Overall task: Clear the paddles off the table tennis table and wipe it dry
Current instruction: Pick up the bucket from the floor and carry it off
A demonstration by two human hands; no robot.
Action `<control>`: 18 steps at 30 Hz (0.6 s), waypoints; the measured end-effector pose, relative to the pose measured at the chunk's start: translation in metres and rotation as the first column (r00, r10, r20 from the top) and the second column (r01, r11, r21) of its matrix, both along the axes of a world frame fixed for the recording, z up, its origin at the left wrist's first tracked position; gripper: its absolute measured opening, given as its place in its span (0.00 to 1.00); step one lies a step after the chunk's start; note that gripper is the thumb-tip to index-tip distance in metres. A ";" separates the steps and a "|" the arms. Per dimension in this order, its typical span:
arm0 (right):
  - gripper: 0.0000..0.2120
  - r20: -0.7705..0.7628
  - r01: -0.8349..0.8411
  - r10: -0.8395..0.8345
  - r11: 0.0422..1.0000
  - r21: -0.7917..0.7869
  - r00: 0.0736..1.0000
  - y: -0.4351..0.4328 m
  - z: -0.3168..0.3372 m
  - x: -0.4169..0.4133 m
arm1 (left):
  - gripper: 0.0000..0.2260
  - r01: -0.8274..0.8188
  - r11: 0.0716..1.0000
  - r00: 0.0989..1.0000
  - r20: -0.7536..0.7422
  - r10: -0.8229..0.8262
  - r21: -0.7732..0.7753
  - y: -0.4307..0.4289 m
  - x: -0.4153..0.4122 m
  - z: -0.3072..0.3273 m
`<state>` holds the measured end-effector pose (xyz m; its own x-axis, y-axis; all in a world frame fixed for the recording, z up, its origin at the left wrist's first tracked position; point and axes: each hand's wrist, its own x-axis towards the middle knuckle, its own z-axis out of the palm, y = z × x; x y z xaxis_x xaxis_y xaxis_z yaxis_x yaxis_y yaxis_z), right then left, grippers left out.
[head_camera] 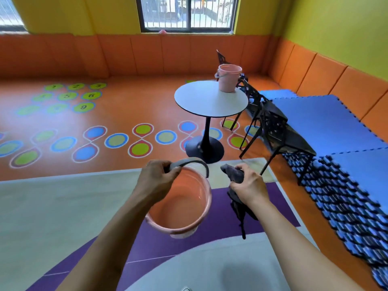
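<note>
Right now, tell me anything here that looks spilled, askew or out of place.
No spill or damage shows. The pink bucket stands close to the round table's far rim, and the carried bucket hangs tilted from the left hand; the right hand holds a dark cloth.

Round table, pink bucket on it

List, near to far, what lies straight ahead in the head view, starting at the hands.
left hand gripping the held bucket, level with right hand gripping the dark cloth → round table → second bucket at its far edge → orange wall padding → window
</note>
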<state>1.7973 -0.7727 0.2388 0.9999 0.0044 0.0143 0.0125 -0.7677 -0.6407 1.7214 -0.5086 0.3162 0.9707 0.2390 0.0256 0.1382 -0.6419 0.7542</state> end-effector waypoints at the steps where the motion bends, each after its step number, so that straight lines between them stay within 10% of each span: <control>1: 0.20 0.001 0.008 -0.008 1.000 0.010 1.000 0.002 0.001 0.016 | 0.13 0.002 1.000 1.000 0.002 -0.002 0.006 0.001 0.021 0.003; 18: 0.14 -0.043 -0.019 0.018 1.000 -0.001 0.999 0.003 -0.024 0.421 | 0.14 -0.158 0.983 0.983 0.083 0.166 -0.095 0.010 0.443 0.006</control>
